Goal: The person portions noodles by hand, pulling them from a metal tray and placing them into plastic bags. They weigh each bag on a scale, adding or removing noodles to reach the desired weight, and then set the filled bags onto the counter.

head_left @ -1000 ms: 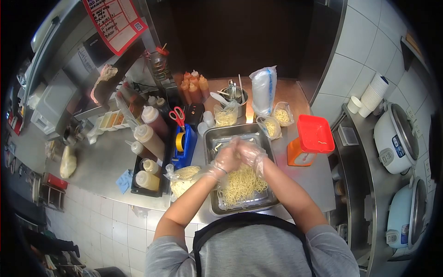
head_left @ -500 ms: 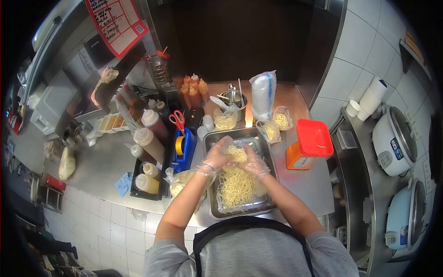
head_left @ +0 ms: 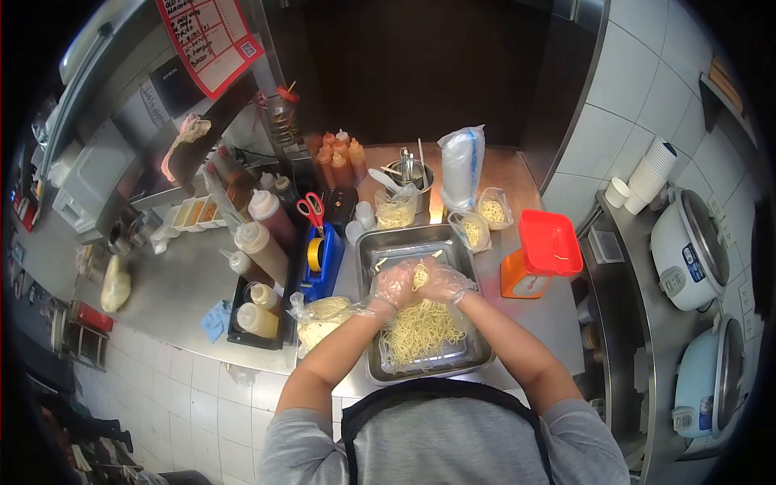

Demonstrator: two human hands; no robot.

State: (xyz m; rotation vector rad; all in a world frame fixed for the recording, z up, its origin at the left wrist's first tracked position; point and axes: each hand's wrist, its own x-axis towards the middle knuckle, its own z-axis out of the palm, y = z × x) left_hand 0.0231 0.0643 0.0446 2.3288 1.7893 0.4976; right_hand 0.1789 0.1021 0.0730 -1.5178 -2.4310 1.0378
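Both my hands wear clear plastic gloves and meet over the steel tray [head_left: 377,239]. My left hand [head_left: 394,283] is closed around one side of a small bunch of noodles [head_left: 420,276]. From the other side my right hand [head_left: 449,283] closes on the same bunch, and the fingers partly hide it. Below my hands a loose heap of yellow noodles [head_left: 420,333] lies in the front part of the tray. A few stray strands rest toward its back. By my left forearm sits a plastic bag of noodles [head_left: 323,317].
Behind the tray stand small noodle bags [head_left: 470,231], a utensil pot [head_left: 416,174] and a plastic-wrapped roll [head_left: 461,170]. An orange tub with a red lid [head_left: 550,242] is at the right. To the left are a blue tape dispenser [head_left: 322,267], scissors [head_left: 312,210] and squeeze bottles [head_left: 263,242].
My hands have drawn closer together and moved slightly toward me. The bunch of noodles, spread between them before, is now gathered tighter and more covered by my fingers.
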